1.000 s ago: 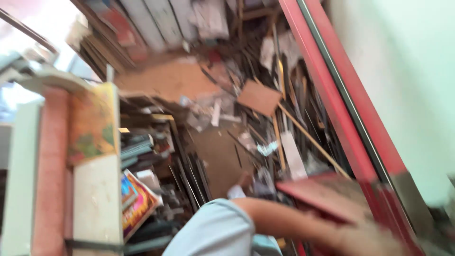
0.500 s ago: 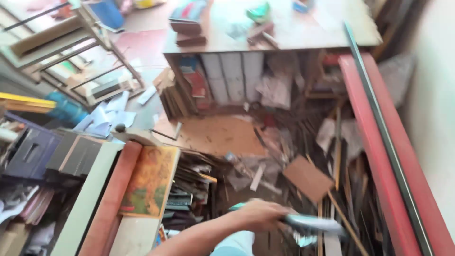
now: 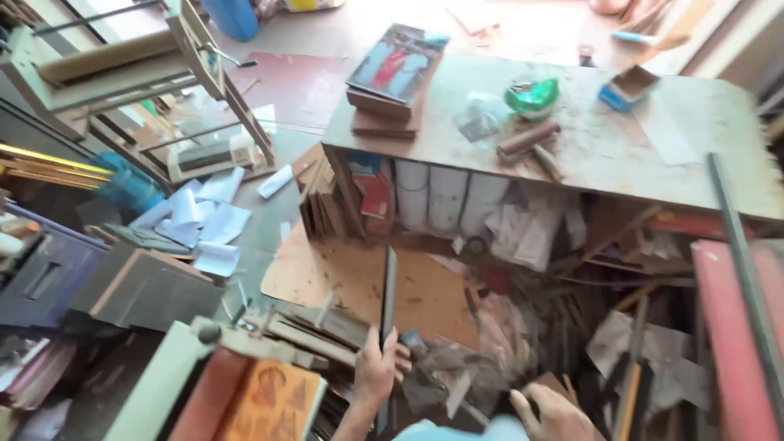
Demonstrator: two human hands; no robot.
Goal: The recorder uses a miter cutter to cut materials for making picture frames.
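My left hand (image 3: 377, 369) grips a long, thin dark strip (image 3: 388, 296) near its lower end and holds it nearly upright over the clutter on the floor. The strip's top reaches a brown cardboard sheet (image 3: 359, 282) lying on the floor. My right hand (image 3: 558, 412) is low at the frame's bottom edge, above dark scraps and wooden sticks; its fingers are curled, and I cannot tell if it holds anything. A blue sleeve shows between the two hands.
A worn wooden table (image 3: 604, 151) stands ahead with stacked framed pictures (image 3: 394, 72), a green object and a small blue box. White rolls sit under it. A red panel (image 3: 731, 327) lies right, a wooden frame stand (image 3: 155, 73) far left, paper sheets (image 3: 204, 220) scattered left.
The view has swung up toward the table. The long strip, held out low to the right half a second ago, now stands upright in my left hand.
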